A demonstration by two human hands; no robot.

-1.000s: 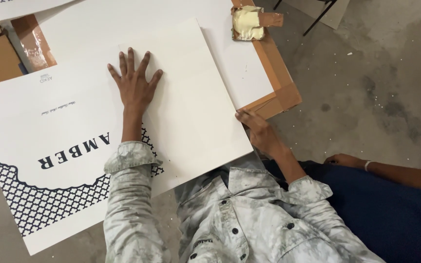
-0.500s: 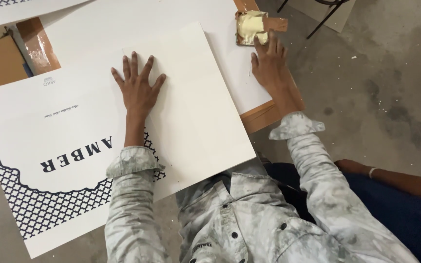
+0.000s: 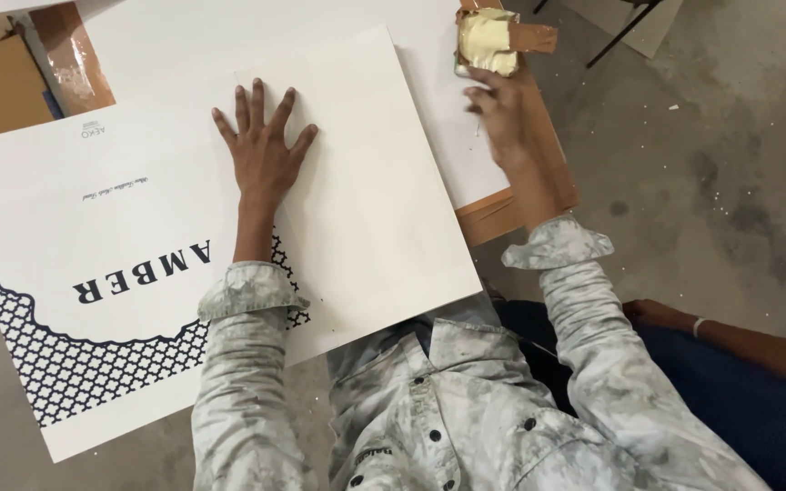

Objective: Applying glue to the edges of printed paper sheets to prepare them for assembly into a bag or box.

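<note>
While our left hand (image 3: 264,155) lies flat with its fingers spread wide, it presses on the big white sheet (image 3: 357,218). That sheet rests on more white sheets (image 3: 229,36) on a brown board (image 3: 539,173) by the grey floor (image 3: 711,136). We see a dark lattice pattern (image 3: 84,364) on its near corner. Our right hand (image 3: 502,114) reaches to the small tub of yellow paste (image 3: 488,41), fingertips touching its edge. We cannot tell if it is pinching. Another person's hand (image 3: 652,314) rests near our right sleeve (image 3: 593,364).

White sheet (image 3: 357,182) with navy lattice border; pale yellow paste tub (image 3: 487,41).
</note>
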